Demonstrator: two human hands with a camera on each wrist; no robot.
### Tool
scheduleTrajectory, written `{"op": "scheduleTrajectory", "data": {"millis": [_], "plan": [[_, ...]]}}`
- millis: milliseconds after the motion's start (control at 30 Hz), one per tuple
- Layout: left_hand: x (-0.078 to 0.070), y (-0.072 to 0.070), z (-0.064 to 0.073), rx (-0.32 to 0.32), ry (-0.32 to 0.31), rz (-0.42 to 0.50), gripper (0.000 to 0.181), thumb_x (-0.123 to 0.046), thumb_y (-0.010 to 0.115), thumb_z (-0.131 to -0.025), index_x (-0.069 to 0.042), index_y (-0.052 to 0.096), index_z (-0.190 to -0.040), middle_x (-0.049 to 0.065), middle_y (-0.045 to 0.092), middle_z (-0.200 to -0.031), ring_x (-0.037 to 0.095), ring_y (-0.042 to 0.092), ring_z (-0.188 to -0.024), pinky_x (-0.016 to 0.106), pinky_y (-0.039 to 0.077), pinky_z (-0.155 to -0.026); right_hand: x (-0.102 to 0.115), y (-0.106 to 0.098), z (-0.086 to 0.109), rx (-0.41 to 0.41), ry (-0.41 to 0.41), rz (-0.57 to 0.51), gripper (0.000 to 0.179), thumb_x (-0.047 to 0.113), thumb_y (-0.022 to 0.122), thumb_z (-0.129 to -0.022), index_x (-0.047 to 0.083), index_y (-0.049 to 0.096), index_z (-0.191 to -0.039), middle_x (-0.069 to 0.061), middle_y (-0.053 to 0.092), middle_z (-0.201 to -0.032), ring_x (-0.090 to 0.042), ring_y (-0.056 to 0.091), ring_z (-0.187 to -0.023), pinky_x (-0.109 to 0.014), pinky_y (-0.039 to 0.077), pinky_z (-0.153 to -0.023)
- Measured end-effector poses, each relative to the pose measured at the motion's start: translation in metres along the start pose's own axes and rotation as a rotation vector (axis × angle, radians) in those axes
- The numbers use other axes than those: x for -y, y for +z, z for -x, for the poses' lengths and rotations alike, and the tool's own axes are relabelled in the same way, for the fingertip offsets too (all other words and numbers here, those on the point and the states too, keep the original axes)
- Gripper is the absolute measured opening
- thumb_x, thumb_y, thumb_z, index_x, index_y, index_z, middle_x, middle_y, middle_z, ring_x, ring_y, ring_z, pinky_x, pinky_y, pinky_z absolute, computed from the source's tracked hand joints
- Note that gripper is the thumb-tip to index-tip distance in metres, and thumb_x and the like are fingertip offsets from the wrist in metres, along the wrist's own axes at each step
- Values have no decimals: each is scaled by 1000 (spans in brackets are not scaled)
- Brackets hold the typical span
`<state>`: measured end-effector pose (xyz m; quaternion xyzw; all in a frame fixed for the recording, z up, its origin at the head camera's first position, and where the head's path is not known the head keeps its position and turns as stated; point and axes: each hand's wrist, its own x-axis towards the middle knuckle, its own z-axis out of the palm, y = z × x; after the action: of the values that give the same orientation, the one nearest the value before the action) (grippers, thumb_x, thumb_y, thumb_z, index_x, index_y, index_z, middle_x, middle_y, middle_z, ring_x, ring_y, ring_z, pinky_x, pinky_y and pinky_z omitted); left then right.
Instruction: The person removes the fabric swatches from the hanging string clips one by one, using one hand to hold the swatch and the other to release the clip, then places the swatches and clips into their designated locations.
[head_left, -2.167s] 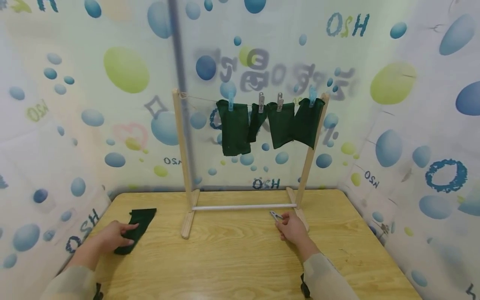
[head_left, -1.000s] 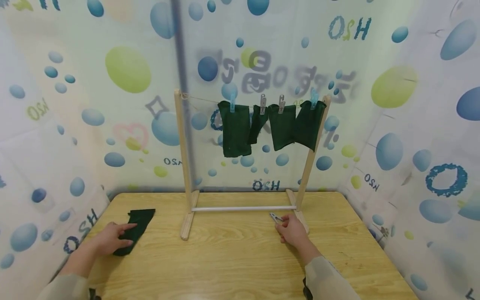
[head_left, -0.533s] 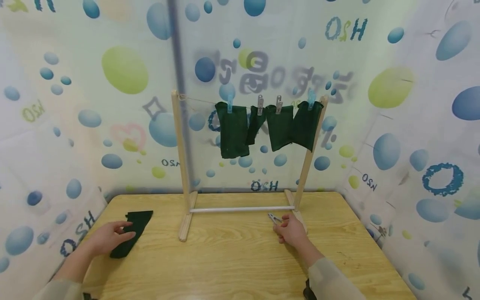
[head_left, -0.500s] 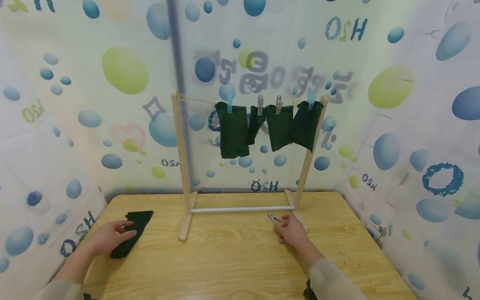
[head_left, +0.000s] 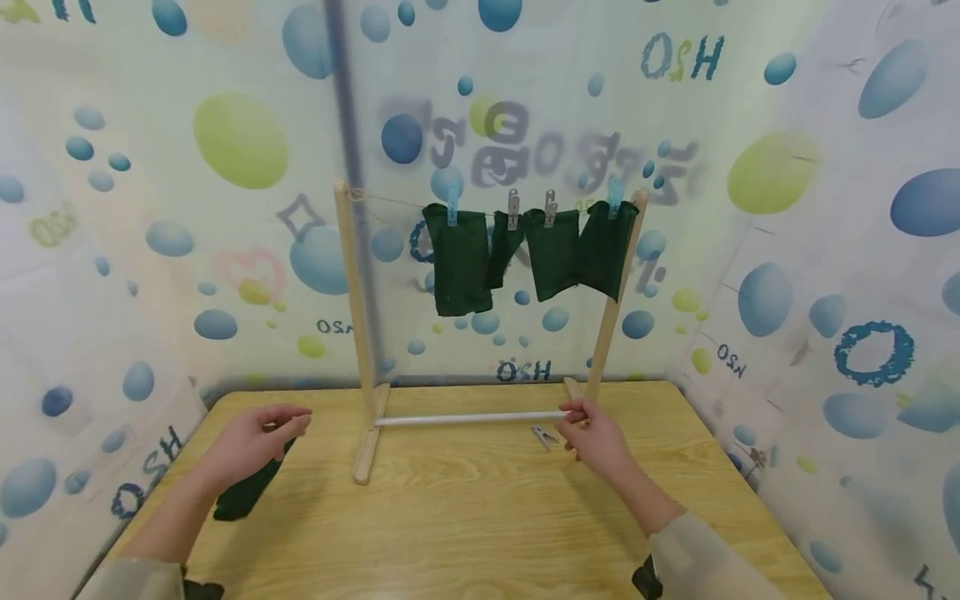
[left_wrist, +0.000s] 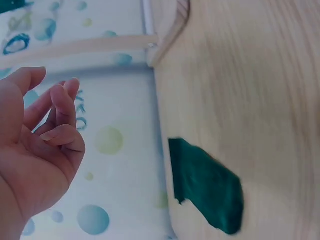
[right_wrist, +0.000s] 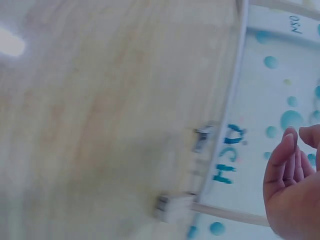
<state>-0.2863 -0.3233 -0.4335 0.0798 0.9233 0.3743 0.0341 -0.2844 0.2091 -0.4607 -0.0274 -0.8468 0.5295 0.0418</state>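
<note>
My left hand hovers over a dark green cloth, its fingers loosely bent and holding nothing. In the left wrist view the whole cloth shows flat on the wood, apart from the hand. A grey clothespin lies on the table just left of my right hand. That hand is raised near the rack's right foot, fingers relaxed with nothing between them. The right wrist view shows the clothespin by itself, somewhat blurred, away from the fingers.
A wooden drying rack with a left post and a white lower bar stands at the table's back. Several dark green cloths hang from its line by blue and grey clothespins. Printed curtains enclose the table.
My left hand has lifted off the green cloth and moved up and rightward. The right hand has let go of the clothespin and risen a little; the clothespin stays on the table.
</note>
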Motion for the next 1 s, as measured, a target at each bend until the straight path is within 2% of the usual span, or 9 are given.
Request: {"op": "scheduleTrajectory", "data": {"millis": [133,300,433,600,733,833,1000], "plan": [[-24,2,0,-29,33,17,54,-47,60,-114,-6,67,-149,12,79,-126,18,63,-70,31,53,-66,21,-9,1,31,-50,-10,29,17,72,-107,5,67,-134,-9,63,-111,-24,69,-78,-30,56,-58],[-48,6,-7,-19,66,34,50,-45,63,-112,-9,70,-145,10,80,-122,19,65,-69,32,50,-60,49,-18,-1,44,-111,4,30,20,72,-107,6,67,-134,-10,65,-112,-26,70,-78,-27,54,-57],[-64,9,-14,-4,94,49,47,-44,63,-112,-10,71,-143,10,79,-121,20,66,-71,32,49,-61,73,-22,-6,50,-156,14,31,21,72,-107,7,67,-134,-11,65,-111,-22,69,-75,-26,54,-58],[-81,12,-22,24,144,95,45,-40,64,-113,-9,70,-144,12,78,-122,21,64,-69,33,53,-67,107,-21,-14,58,-209,60,32,26,72,-108,12,68,-136,-11,67,-116,-21,69,-76,-28,57,-63],[-98,15,-29,32,172,135,42,-37,65,-113,-9,72,-143,15,77,-123,22,63,-68,34,51,-64,137,-22,-20,82,-268,93,34,29,73,-108,14,67,-138,-10,68,-120,-21,69,-78,-29,58,-65],[-112,18,-37,18,190,151,40,-37,66,-112,-11,73,-141,15,76,-126,22,64,-68,33,51,-61,161,-24,-24,92,-307,106,35,29,73,-108,13,67,-139,-10,69,-122,-22,70,-80,-28,58,-65],[-130,20,-52,-20,231,148,39,-39,66,-112,-14,74,-141,13,76,-116,23,67,-72,34,51,-60,193,-24,-29,91,-354,117,36,29,71,-109,13,67,-140,-9,71,-125,-26,72,-82,-30,59,-64]]}}
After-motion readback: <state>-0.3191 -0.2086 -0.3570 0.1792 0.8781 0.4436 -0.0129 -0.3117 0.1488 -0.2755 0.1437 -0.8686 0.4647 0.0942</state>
